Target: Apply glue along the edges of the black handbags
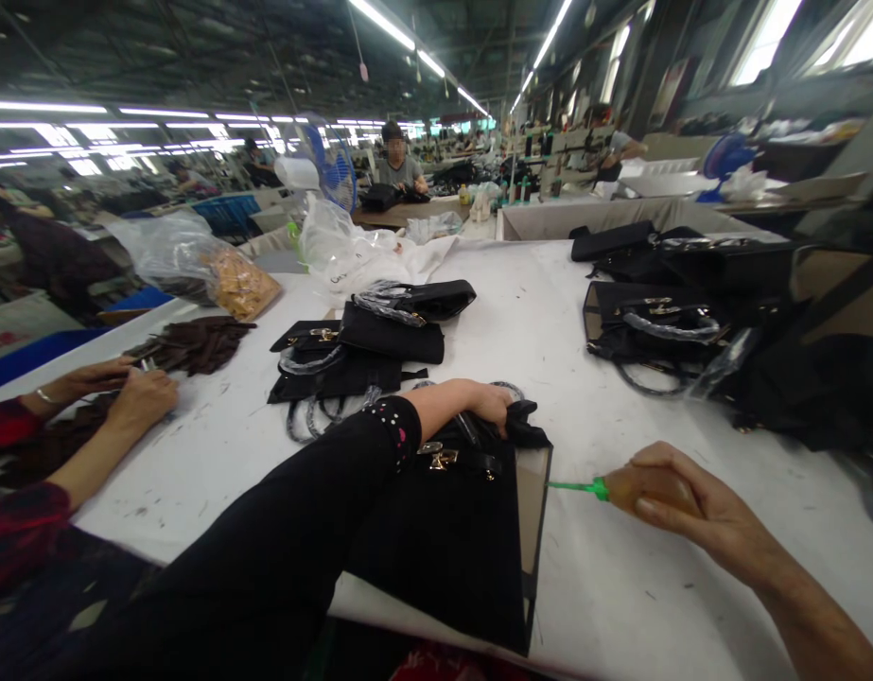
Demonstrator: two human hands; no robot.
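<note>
A black handbag (436,539) with gold-coloured clasp hardware lies in front of me on the white table. Its beige inner side panel (532,497) shows along the right edge. My left hand (489,405) reaches across to the bag's far right corner, closed on the black material there; some fingertips are hidden. In my right hand (681,497) is a squeeze bottle (645,492) of amber liquid with a green nozzle. The fingers are wrapped round the bottle. Its thin green tip (558,485) points left, at the edge of the side panel.
More black handbags (390,331) with plastic-wrapped handles lie beyond, and a larger pile (663,322) is on the right. At left, a co-worker's hands (142,402) handle dark brown strips (201,342). Plastic bags (351,246) and a blue fan (333,170) are farther back.
</note>
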